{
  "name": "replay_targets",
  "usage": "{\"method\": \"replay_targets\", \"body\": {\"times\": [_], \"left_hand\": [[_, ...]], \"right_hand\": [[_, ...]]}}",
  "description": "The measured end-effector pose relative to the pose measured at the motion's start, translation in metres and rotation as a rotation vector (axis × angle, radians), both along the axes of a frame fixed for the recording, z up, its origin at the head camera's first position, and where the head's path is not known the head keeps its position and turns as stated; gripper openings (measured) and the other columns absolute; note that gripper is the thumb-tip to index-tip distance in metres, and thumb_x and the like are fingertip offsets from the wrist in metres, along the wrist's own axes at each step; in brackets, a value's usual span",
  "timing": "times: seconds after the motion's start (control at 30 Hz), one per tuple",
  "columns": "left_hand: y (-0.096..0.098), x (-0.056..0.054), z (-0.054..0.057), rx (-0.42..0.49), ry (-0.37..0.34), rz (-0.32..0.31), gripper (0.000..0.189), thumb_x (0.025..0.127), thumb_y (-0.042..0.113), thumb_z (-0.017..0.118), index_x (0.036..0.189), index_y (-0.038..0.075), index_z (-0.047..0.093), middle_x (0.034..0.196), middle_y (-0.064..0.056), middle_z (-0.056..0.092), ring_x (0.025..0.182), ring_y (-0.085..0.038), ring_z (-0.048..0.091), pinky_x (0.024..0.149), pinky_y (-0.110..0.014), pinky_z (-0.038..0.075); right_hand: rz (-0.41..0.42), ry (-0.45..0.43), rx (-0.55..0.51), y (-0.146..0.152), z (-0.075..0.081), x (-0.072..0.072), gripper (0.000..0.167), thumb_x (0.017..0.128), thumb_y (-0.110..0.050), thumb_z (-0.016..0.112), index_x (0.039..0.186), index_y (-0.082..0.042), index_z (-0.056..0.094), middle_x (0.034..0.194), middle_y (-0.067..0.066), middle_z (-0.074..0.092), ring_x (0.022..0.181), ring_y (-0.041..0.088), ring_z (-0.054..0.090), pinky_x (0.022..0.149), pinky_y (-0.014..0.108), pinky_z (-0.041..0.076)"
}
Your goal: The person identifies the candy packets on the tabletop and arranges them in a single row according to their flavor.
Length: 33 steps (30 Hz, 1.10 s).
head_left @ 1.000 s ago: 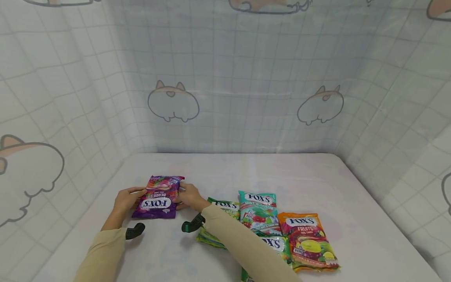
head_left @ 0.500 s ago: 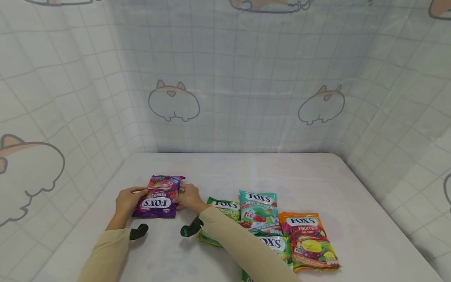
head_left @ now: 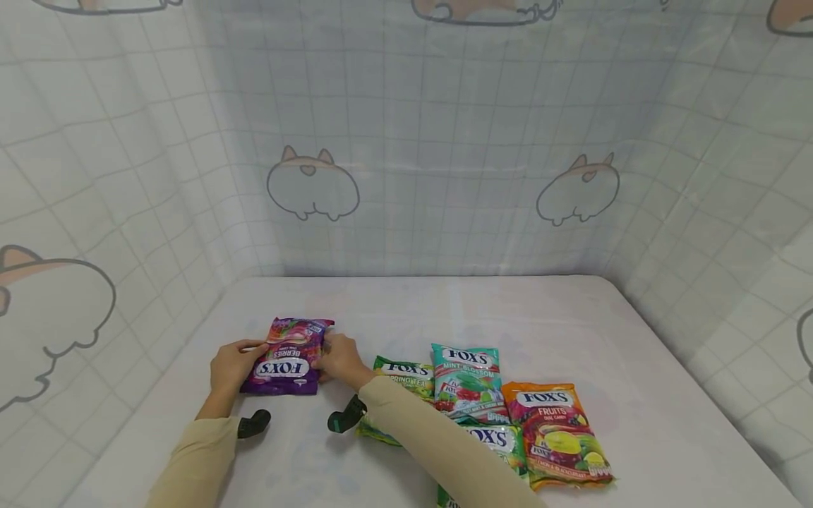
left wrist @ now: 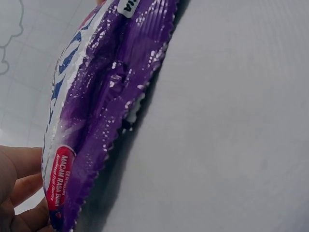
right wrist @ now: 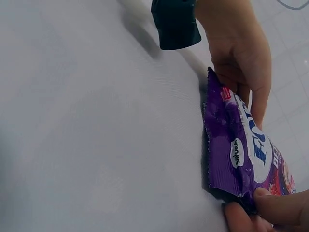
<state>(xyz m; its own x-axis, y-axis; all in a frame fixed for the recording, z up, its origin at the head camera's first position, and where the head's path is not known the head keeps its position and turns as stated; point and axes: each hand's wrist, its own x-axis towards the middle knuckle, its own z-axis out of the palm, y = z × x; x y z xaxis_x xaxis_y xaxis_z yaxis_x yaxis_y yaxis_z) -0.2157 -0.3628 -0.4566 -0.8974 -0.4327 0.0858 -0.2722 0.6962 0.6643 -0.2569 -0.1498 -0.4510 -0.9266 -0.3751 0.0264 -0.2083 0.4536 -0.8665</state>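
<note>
A purple candy bag of berries flavour lies at the left of the table, its lettering upside down in the head view. My left hand grips the left side, thumb on top. On the right side, my right hand pinches the bag; the right wrist view shows the thumb above and a finger below. The crimped purple edge fills much of the left wrist view, beside curled left fingers. The bag's underside is hidden.
Right of my hands lie a green spring tea bag, a teal mint bag, an orange fruits bag and another green bag. My right sleeve partly covers the green ones. Patterned cloth walls surround the white table.
My left forearm has shifted slightly to the right. Both hands keep hold of the purple candy bag, which stays almost in place. The other bags have not moved.
</note>
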Motion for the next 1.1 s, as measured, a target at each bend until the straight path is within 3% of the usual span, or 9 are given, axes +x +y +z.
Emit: {"method": "replay_targets", "body": {"times": [0.13, 0.4, 0.57, 0.73, 0.87, 1.0, 1.1], "left_hand": [[0.001, -0.001, -0.002, -0.013, 0.004, -0.005, 0.043, 0.092, 0.034, 0.062, 0.116, -0.001, 0.068, 0.107, -0.027, 0.066, 0.096, -0.043, 0.059, 0.075, -0.047, 0.043], [0.005, -0.001, 0.001, -0.06, 0.002, -0.036, 0.043, 0.094, 0.031, 0.062, 0.115, -0.006, 0.066, 0.105, -0.029, 0.065, 0.094, -0.045, 0.06, 0.075, -0.051, 0.045], [0.012, 0.0, 0.005, -0.135, -0.03, -0.02, 0.035, 0.095, 0.025, 0.059, 0.112, -0.005, 0.067, 0.101, -0.027, 0.066, 0.085, -0.041, 0.063, 0.062, -0.047, 0.048], [0.016, 0.002, 0.012, -0.2, -0.035, 0.008, 0.032, 0.093, 0.02, 0.058, 0.112, -0.004, 0.064, 0.099, -0.024, 0.066, 0.08, -0.038, 0.063, 0.054, -0.044, 0.048], [0.026, 0.009, 0.023, -0.271, 0.081, 0.015, 0.031, 0.092, 0.015, 0.057, 0.116, -0.003, 0.062, 0.101, -0.023, 0.065, 0.082, -0.04, 0.063, 0.056, -0.049, 0.048], [0.049, 0.018, 0.037, -0.269, 0.236, -0.011, 0.032, 0.092, 0.013, 0.06, 0.12, -0.003, 0.061, 0.104, -0.025, 0.065, 0.088, -0.042, 0.062, 0.062, -0.054, 0.049], [0.07, 0.024, 0.048, -0.213, 0.307, -0.056, 0.034, 0.092, 0.013, 0.062, 0.122, -0.003, 0.059, 0.107, -0.026, 0.065, 0.094, -0.042, 0.062, 0.07, -0.056, 0.049]], "right_hand": [[-0.015, 0.136, 0.194, 0.001, -0.002, -0.001, 0.034, 0.076, -0.016, 0.084, 0.103, -0.001, 0.069, 0.091, 0.005, 0.069, 0.072, 0.007, 0.058, 0.068, 0.019, 0.048], [-0.012, 0.156, 0.346, -0.001, 0.001, 0.003, 0.028, 0.081, -0.026, 0.079, 0.094, -0.004, 0.069, 0.072, -0.001, 0.062, 0.056, 0.008, 0.05, 0.051, 0.019, 0.04], [0.013, 0.272, 0.492, 0.0, 0.006, 0.007, 0.022, 0.086, -0.03, 0.074, 0.084, -0.008, 0.071, 0.061, -0.005, 0.054, 0.051, 0.008, 0.044, 0.046, 0.019, 0.034], [0.032, 0.361, 0.527, 0.003, 0.009, 0.007, 0.019, 0.089, -0.023, 0.072, 0.076, -0.009, 0.07, 0.059, -0.005, 0.052, 0.05, 0.007, 0.041, 0.044, 0.02, 0.032], [0.062, 0.419, 0.53, 0.01, 0.014, 0.009, 0.006, 0.087, -0.015, 0.069, 0.086, -0.009, 0.072, 0.068, -0.004, 0.058, 0.057, 0.007, 0.047, 0.049, 0.019, 0.037], [0.099, 0.49, 0.538, 0.024, 0.027, 0.016, 0.021, 0.086, -0.014, 0.069, 0.106, -0.008, 0.073, 0.088, -0.001, 0.066, 0.075, 0.007, 0.055, 0.06, 0.019, 0.045], [0.12, 0.551, 0.524, 0.037, 0.037, 0.022, 0.024, 0.084, -0.013, 0.07, 0.108, -0.008, 0.074, 0.095, 0.001, 0.068, 0.083, 0.01, 0.06, 0.065, 0.021, 0.048]]}}
